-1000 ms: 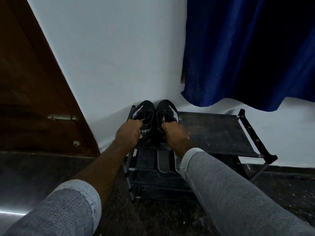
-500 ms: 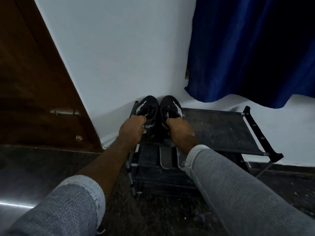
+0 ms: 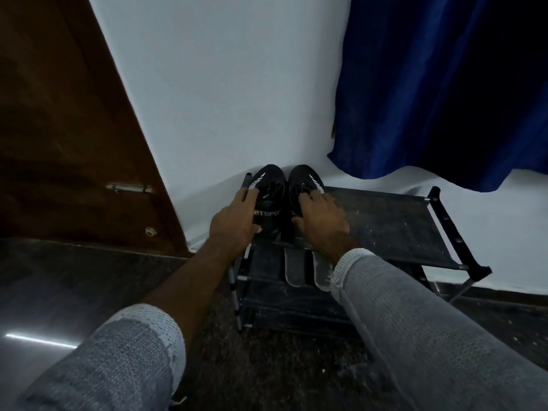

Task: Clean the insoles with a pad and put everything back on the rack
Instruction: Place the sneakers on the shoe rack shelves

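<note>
Matt black sneakers (image 3: 283, 191) with white stripes sit on a dusty black fabric shelf of a metal-tube rack (image 3: 394, 226); beyond, a velvety blue curtain (image 3: 430, 84), matt white wall (image 3: 225, 84), brown wooden door (image 3: 59, 129), and glossy dark floor (image 3: 59, 292).

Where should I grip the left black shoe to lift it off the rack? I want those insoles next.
Take the left black shoe at its open collar, from above and the near side: its heel faces you, its toe meets the wall, and the right shoe crowds its inner side.

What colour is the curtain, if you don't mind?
The curtain is deep blue, shown in the head view.
</note>
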Demonstrator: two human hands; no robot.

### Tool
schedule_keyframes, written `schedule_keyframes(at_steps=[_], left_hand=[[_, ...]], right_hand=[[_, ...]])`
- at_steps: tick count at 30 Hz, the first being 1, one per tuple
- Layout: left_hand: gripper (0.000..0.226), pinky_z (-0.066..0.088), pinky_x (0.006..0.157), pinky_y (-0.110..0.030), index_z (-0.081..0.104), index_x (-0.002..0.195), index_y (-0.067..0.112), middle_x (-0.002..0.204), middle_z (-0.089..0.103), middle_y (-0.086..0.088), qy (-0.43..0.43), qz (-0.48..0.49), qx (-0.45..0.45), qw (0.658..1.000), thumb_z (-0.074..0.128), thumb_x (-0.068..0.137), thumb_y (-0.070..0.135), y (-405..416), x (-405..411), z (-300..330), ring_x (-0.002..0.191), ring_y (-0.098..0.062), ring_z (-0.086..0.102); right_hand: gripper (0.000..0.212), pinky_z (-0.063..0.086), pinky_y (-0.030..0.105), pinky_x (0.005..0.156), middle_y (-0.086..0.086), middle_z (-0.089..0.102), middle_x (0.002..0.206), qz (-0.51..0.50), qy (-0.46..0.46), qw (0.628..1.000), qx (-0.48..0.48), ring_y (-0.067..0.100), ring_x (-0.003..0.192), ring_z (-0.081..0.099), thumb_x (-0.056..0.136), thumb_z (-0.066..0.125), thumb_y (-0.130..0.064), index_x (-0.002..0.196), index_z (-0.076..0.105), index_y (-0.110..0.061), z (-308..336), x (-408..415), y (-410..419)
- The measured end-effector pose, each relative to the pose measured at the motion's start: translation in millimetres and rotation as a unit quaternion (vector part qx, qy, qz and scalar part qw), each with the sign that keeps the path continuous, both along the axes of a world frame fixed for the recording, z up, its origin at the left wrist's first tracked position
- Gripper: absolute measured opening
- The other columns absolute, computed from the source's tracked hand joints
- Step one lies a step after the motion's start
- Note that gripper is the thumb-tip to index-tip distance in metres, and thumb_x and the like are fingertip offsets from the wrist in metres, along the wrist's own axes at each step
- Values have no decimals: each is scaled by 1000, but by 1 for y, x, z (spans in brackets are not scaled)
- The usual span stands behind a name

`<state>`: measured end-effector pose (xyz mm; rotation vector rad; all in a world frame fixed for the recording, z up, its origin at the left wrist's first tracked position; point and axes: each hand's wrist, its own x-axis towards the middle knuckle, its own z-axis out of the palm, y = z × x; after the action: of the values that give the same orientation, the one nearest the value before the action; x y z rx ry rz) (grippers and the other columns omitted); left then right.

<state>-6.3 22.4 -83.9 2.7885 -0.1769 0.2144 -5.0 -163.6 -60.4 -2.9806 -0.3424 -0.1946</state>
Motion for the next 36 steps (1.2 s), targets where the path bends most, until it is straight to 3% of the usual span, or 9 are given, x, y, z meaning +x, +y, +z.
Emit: schedule_keyframes(at_steps=[2,9,14,17,21,29,34,36], left_hand=[[75,53,84,-47,27,141,24,143,32,-1,-13,15,-15,1000,73,82,25,9,-19,3,109,-30,58],[53,46,90,-47,40,134,19,132,42,-7,62,123,-12,990,65,88,30,68,-127,-9,116,-32,53],[47,43,95,-41,45,130,20,135,44,-9,185,209,-30,960,62,89,35,118,-233,-53,119,-31,51],[56,43,97,-37,41,138,16,142,43,-11,240,262,-45,934,62,90,35,150,-293,-93,125,-28,48],[46,43,92,-35,46,131,14,133,49,-13,266,308,-68,911,61,90,30,178,-358,-136,120,-28,50],[62,45,99,-41,39,142,14,138,48,-16,344,358,-78,864,62,87,31,209,-397,-216,126,-33,49],[46,45,79,-35,45,133,11,128,55,-16,386,360,-102,843,54,93,29,216,-391,-278,113,-33,57],[46,47,84,-40,45,132,7,129,53,-17,412,342,-112,837,56,93,29,218,-388,-307,113,-35,57]], right_hand=[[41,36,43,106,10,49,132,11,-44,999,0,27,124,45,95,53,-39,128,47,-15,7,-9,5],[34,37,40,96,11,53,125,86,-72,994,-13,29,116,48,98,46,-35,122,52,-11,10,-68,42],[32,37,41,93,14,55,122,147,-14,989,-17,33,116,49,97,47,-30,120,55,-9,-27,-123,83],[32,38,41,92,13,56,120,184,30,982,-32,33,115,49,98,47,-32,119,55,-10,-58,-152,112],[33,39,42,91,13,54,122,244,88,963,-66,32,113,50,98,45,-34,121,53,-11,-104,-189,152],[37,43,43,97,12,53,130,296,172,932,-114,31,118,52,96,49,-37,126,51,-14,-198,-230,215],[40,36,39,105,11,53,133,292,240,915,-144,29,123,50,98,48,-37,130,50,-13,-271,-244,224],[42,37,38,104,13,53,134,304,257,905,-147,30,123,49,97,49,-35,131,50,-10,-302,-250,227]])
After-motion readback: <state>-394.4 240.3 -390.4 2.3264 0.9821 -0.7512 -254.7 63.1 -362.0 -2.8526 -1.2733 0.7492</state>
